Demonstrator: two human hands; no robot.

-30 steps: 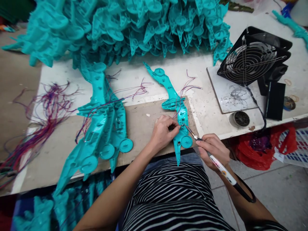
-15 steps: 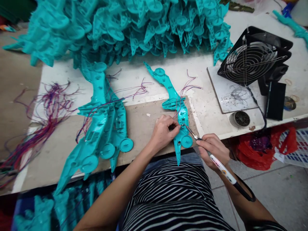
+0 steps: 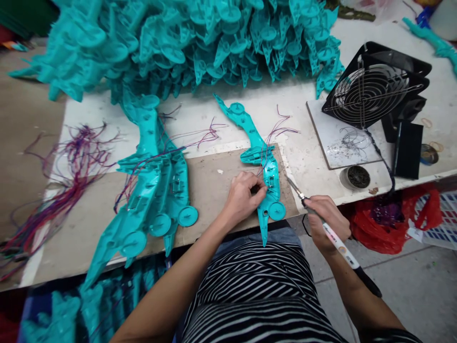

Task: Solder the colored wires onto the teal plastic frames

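Observation:
A long teal plastic part (image 3: 266, 164) lies on a brown board (image 3: 207, 178) at the bench's front edge, thin red and purple wires (image 3: 276, 129) trailing from it. My left hand (image 3: 243, 196) rests against its left side, fingers pinched together on something I cannot make out. My right hand (image 3: 326, 220) is wrapped round a white soldering iron (image 3: 333, 237). The iron's metal tip (image 3: 292, 185) points up and left, a short way right of the part and clear of it.
A big heap of teal parts (image 3: 200, 43) fills the back. Several wired parts (image 3: 157, 190) are stacked at left, beside loose wires (image 3: 60, 176). At right stand a black fan (image 3: 374, 85), a white tile (image 3: 339, 138) and a small round tin (image 3: 355, 176). A red bag (image 3: 392, 219) lies below.
My right hand has drawn the soldering iron to the right, lifting its tip off the teal part. My left hand has stayed put.

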